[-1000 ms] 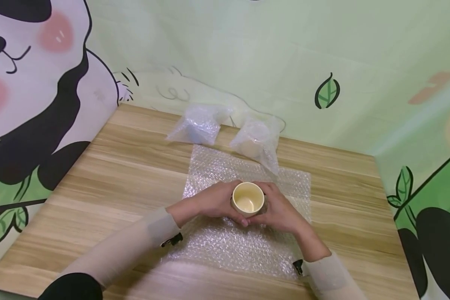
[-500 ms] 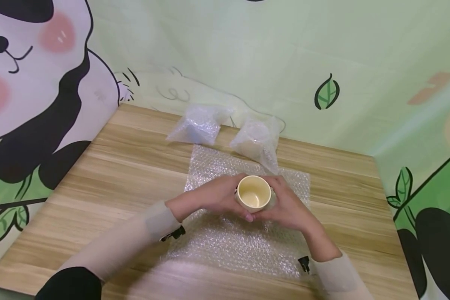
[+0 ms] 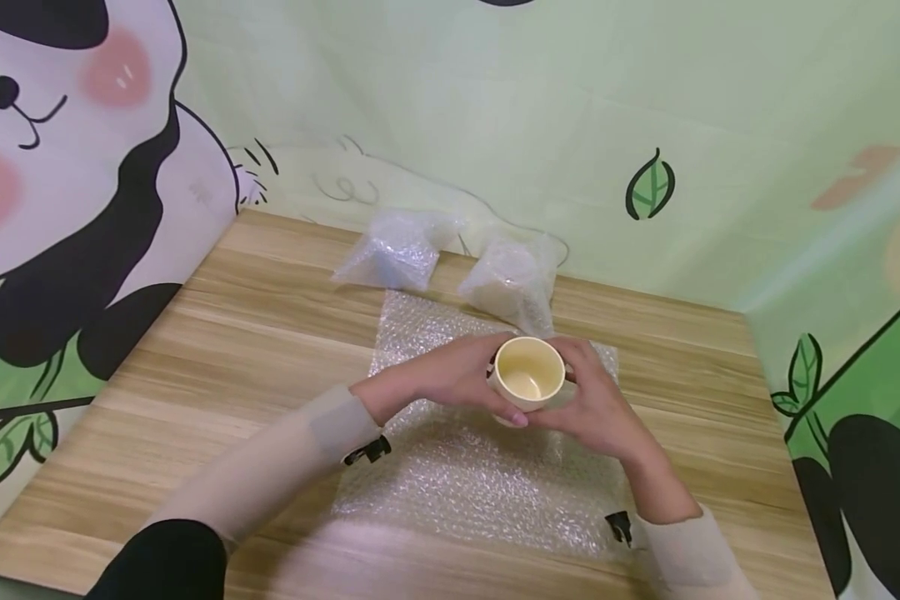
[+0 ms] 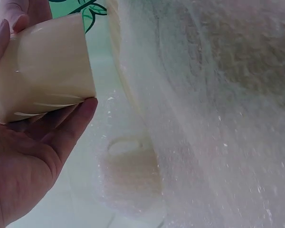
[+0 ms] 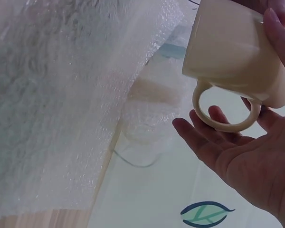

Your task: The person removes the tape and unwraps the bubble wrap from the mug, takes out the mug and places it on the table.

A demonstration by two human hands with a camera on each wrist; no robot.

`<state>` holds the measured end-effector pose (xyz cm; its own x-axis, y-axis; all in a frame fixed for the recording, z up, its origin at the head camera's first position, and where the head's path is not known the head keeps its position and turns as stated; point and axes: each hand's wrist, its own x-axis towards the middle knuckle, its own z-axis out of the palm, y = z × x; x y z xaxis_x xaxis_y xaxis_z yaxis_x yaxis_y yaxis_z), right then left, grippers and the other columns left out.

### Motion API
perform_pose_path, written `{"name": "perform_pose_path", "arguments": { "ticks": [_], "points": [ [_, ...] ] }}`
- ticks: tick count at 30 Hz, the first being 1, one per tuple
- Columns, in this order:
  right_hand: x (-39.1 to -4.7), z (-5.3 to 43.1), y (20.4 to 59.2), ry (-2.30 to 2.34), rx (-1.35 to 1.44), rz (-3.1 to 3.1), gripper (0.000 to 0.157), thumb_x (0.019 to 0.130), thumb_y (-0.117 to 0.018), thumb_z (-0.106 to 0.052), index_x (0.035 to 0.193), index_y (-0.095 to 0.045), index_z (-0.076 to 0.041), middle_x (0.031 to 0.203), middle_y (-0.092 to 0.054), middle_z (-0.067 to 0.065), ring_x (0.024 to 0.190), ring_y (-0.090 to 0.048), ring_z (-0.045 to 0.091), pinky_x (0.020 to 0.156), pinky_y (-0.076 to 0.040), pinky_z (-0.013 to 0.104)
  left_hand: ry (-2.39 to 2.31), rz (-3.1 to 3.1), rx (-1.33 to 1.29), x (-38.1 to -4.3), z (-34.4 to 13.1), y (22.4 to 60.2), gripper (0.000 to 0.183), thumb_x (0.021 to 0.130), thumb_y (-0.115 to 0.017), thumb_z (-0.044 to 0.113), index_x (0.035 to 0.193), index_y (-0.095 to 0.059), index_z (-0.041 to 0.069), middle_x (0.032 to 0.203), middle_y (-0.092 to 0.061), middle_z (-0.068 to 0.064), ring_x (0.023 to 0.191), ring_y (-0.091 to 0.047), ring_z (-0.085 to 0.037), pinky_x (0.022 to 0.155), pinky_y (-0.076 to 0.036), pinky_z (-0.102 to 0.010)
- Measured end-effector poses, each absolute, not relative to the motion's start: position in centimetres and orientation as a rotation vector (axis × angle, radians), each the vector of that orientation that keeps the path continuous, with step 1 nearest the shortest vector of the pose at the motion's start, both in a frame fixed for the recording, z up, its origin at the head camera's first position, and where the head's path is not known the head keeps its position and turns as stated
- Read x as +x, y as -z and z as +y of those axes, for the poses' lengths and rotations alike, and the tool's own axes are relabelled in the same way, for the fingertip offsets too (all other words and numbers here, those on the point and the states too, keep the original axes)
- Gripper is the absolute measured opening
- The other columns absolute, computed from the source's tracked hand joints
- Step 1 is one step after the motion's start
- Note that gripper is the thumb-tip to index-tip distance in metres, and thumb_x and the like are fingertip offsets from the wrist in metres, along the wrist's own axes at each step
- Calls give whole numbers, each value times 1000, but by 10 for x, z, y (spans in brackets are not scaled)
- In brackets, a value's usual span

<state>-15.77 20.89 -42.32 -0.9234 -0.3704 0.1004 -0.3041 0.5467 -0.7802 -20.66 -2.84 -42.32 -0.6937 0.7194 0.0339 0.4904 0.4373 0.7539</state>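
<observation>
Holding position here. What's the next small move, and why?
I'd probably lower the mug mouth-up onto the middle of the sheet: the left hand and right hand hold it clear of that bubble wrap, which lies spread on the table, with two wrapped bundles behind.

A left hand [image 3: 457, 379] and a right hand [image 3: 600, 408] flank a cream mug [image 3: 528, 375], their thumbs closing off its near side while its mouth lies open from above. The handle [image 5: 228, 127] juts toward the right hand's fingers, crowding that flank. Air separates the mug from the bubble wrap sheet [image 3: 465, 483] below. Beyond the grip, a bubble-wrapped bundle [image 3: 397, 254] and a wrapped mug [image 3: 510, 283] stand before the printed backdrop [image 3: 495, 100], a narrow gap between them. Wooden tabletop [image 3: 270, 358] offers room on either side.
</observation>
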Motion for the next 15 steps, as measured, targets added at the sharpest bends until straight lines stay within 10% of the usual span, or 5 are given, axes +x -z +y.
{"name": "perform_pose_path", "arguments": {
  "ticks": [15],
  "points": [
    [-157, 222, 422, 1398, -368, 2799, 87, 69, -97, -15, 145, -53, -9, 143, -46, 18, 130, -48, 32, 104, -50, 60, -1334, 2348, 938, -211, -1, 429, 90, 74, -91, 52, 147, -49, 21, 129, -68, 2, 122, -64, -14, 104, -52, -32]
  ]
}}
